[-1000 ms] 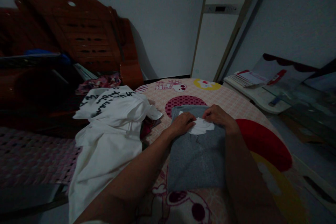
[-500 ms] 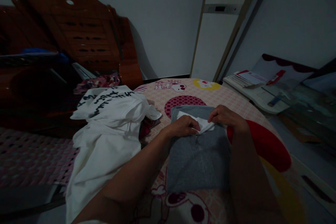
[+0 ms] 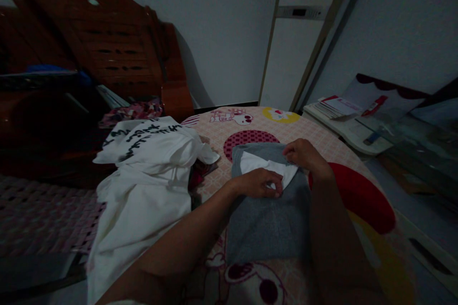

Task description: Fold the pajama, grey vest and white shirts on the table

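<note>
A folded grey garment [image 3: 268, 228] lies flat on the round table, with a piece of white cloth [image 3: 254, 162] showing across its upper part. My left hand [image 3: 255, 183] rests over the lower edge of this white cloth. Its thumb and fingers are curled together there, pinching the cloth's edge. At the garment's upper right, my right hand [image 3: 307, 156] has bent fingers closed on the grey fabric beside the white cloth; the exact grip is partly hidden. Left of my left forearm, a loose white shirt [image 3: 150, 195] with black lettering hangs over the table's edge.
A patterned cloth [image 3: 203, 128] covers the table. Behind at left is a carved wooden chair [image 3: 110, 43] with items on it. A tall white cabinet-like unit [image 3: 291, 57] stands at the wall. To the right are a glass surface [image 3: 411, 147] and papers [image 3: 336, 107].
The white cloth is spread wider over the grey garment. My left hand has moved slightly right and nearer to me; my right hand has shifted slightly up.
</note>
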Tool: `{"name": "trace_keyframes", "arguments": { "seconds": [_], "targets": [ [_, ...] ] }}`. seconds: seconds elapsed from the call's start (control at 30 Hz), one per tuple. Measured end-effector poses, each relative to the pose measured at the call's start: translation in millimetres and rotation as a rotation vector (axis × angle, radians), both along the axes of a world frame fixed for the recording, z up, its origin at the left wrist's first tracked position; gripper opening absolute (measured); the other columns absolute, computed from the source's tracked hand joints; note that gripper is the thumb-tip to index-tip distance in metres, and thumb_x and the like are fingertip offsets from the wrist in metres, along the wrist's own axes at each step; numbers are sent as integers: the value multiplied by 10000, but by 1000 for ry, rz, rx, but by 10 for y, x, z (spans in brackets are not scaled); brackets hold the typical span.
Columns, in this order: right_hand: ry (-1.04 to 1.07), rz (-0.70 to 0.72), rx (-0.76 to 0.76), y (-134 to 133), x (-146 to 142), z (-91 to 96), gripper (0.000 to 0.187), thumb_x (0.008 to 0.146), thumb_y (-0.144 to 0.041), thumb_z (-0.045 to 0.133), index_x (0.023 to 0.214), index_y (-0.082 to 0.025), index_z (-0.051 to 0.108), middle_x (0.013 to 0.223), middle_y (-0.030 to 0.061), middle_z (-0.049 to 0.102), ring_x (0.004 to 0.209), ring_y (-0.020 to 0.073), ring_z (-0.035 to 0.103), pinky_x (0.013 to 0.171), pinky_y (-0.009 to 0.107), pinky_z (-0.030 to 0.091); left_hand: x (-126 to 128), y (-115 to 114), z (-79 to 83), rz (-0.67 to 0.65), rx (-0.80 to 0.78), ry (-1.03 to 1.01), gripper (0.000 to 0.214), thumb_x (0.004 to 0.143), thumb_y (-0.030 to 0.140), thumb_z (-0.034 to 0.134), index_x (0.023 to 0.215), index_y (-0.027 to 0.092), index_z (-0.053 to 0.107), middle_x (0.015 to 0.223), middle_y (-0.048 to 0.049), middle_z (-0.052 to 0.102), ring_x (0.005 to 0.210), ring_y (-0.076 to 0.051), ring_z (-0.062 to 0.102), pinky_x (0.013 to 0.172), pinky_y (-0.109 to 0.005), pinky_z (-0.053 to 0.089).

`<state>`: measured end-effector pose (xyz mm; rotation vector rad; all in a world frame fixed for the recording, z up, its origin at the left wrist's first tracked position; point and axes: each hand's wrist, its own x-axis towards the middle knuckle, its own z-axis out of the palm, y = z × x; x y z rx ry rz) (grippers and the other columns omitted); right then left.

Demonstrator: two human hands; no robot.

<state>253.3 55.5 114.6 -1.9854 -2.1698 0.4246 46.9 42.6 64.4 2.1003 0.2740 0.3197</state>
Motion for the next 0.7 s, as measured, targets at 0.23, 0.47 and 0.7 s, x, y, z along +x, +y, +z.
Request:
{"name": "trace_keyframes", "arguments": {
  "seconds": [0.23,0.47,0.7],
  "targets": [
    [-172,113,-45,118,-112,-287,245,687,-22,604,793,-156,781,859,85,759,798,190,669,716,246,460,-9,5,-13,-40,7,6,51,838,228,677,848,216,726,1079,-38,735,1352,-245,482,1037,-309,414],
    [-161,100,-91,137,-44,-302,102,713,-110,679,740,-168,758,822,72,750,742,180,649,662,245,464,-26,13,53,-84,-53,-5,85,841,180,671,847,215,749,1102,-39,741,1326,-225,517,1040,-308,429],
    [-197,48,-87,110,-5,-340,155,696,-56,659,683,-178,754,674,76,720,706,186,659,659,247,475,-21,-1,89,-89,-101,28,80,840,210,682,853,235,757,1105,-33,740,1330,-223,509,1033,-295,425]
  ]
}}
